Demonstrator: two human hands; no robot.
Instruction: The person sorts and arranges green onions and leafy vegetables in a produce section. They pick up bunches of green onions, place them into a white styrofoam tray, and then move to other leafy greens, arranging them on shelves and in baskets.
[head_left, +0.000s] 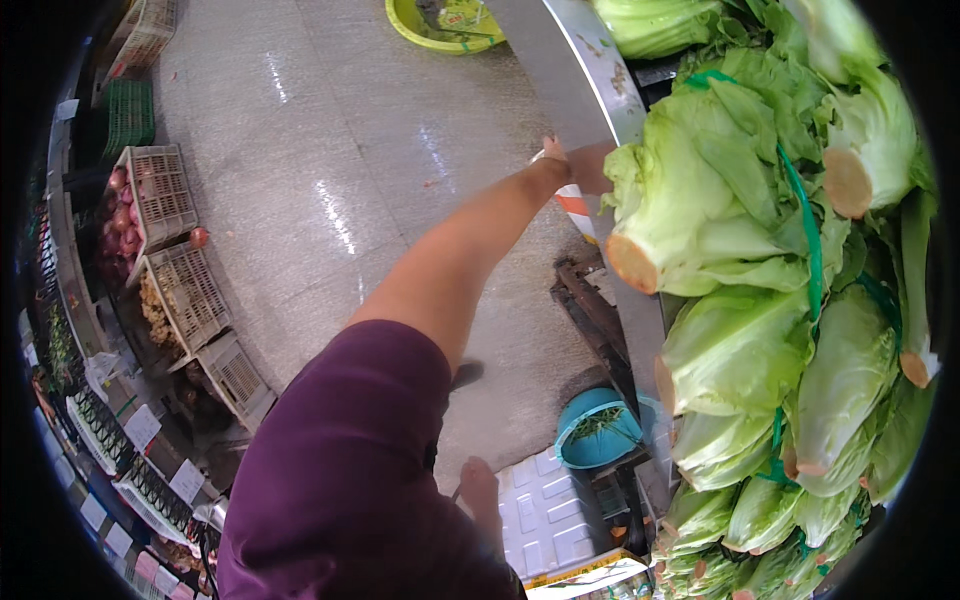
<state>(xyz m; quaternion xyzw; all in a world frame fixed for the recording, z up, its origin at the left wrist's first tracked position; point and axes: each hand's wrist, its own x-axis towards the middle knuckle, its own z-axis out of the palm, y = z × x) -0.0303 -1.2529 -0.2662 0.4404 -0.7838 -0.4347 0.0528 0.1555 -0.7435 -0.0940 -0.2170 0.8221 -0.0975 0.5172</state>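
Observation:
My left arm, in a purple sleeve, stretches across the aisle. My left hand (556, 155) is beside the steel side panel (544, 67) of a vegetable stand, which mirrors the arm. An orange-and-white striped strip (574, 210) shows just below the wrist; the fingers are mostly hidden, so a grip on it cannot be made out. Lower down, my right hand (477, 484) hangs blurred near a white foam box lid (536, 517), fingers partly curled. A thin dark edge shows beside it. Heads of leafy lettuce (705, 202), cut stems outward, lie on the stand, some with green ties (806, 225).
A blue bucket (596, 431) holding green scraps stands under the stand beside a rusty metal leg (592, 307). A yellow-green basin (442, 34) sits on the wet-looking floor (300, 150). Plastic crates (161, 191) with onions (120, 217) line the left side.

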